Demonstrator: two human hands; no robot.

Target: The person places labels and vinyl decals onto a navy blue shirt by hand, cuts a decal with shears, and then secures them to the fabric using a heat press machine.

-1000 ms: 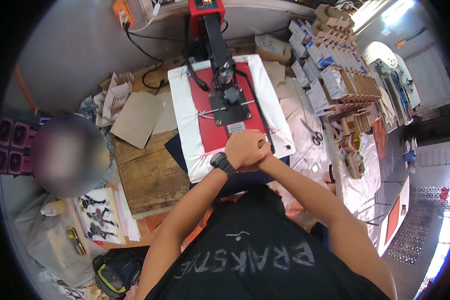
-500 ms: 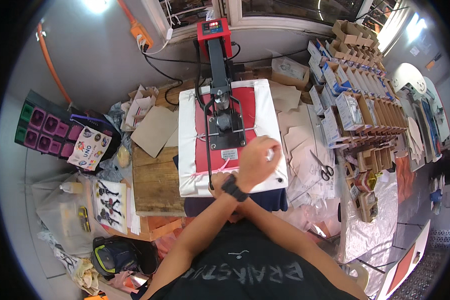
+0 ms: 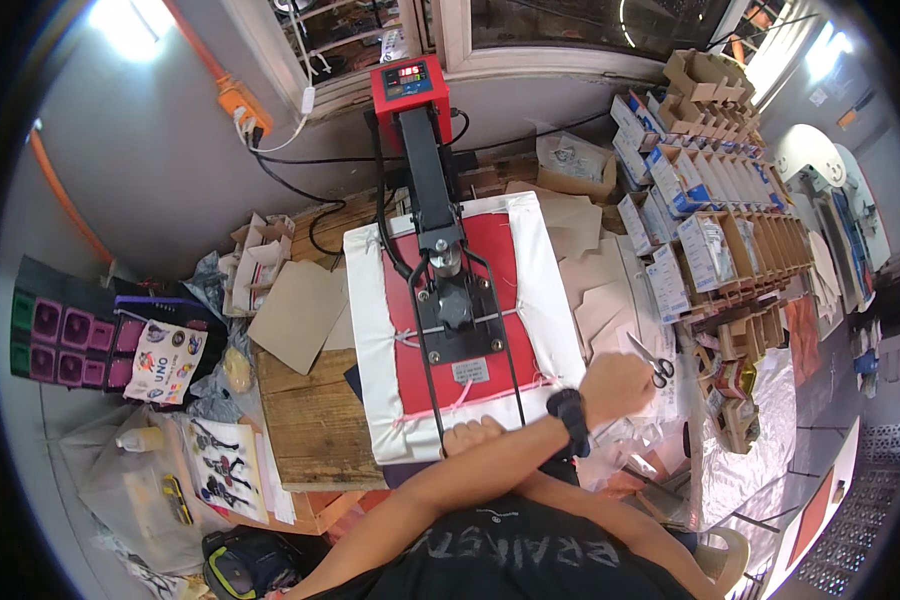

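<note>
Several purple seedling pots (image 3: 65, 340) far left, then cardboard sheet (image 3: 295, 318) on wooden tabletop (image 3: 315, 435); right side, scissors (image 3: 652, 363) and divided cardboard boxes (image 3: 740, 240). Left forearm (image 3: 470, 475) crosses over right wrist, hiding it. Red heat press (image 3: 455, 310) sits on white cloth (image 3: 545, 285), straight ahead of right hand (image 3: 473, 435), fingers wrapped on the press handle's (image 3: 513, 385) near end. Left hand (image 3: 618, 390), past press's right edge, just beside scissors; fingers' grip can't be told.
</note>
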